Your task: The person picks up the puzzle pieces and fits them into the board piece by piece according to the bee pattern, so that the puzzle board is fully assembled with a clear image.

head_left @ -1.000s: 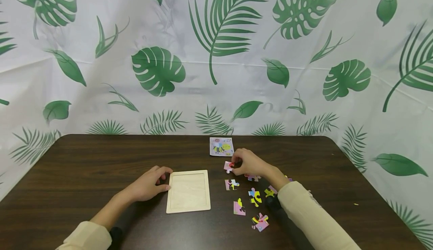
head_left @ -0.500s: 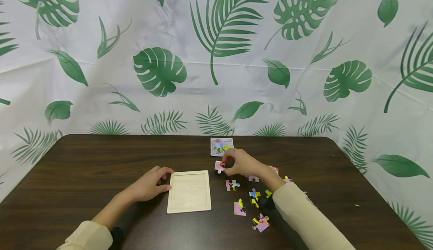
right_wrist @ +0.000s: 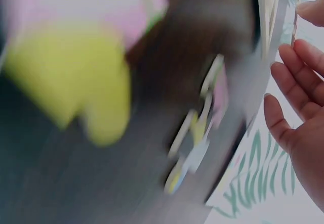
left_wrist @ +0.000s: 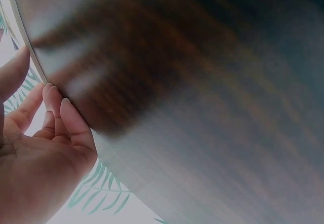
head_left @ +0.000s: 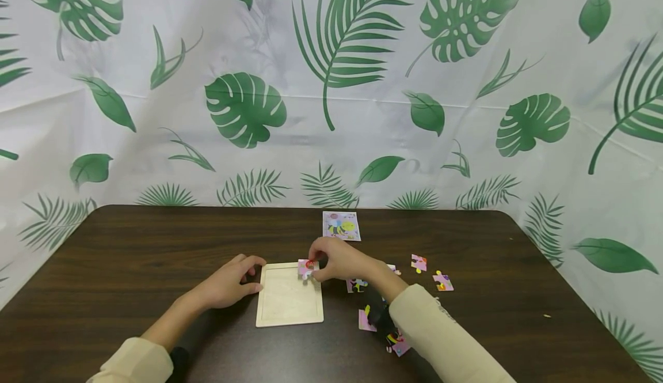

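A square, light wooden puzzle tray (head_left: 290, 305) with a raised rim lies on the table. My left hand (head_left: 230, 282) rests at its left side, thumb and fingertips touching the rim; the left wrist view shows this hand (left_wrist: 48, 158) with its fingers loosely bent. Between thumb and index finger, my right hand (head_left: 339, 259) pinches a pink puzzle piece (head_left: 307, 268) with a red detail, over the tray's upper right corner. The right wrist view shows this hand (right_wrist: 304, 97) with the piece (right_wrist: 294, 29) edge-on at the fingertips.
A picture card with a bee (head_left: 340, 226) lies at the back of the table. Several loose pieces lie to the right, among them a pink and yellow piece (head_left: 366, 319) and two others (head_left: 419, 263) beyond the right forearm. The forearm hides some. A leaf-print sheet (head_left: 331, 83) hangs behind.
My right hand has carried the pink puzzle piece leftward, from beside the bee card to over the tray's upper right corner. My left hand and the tray have stayed in place.
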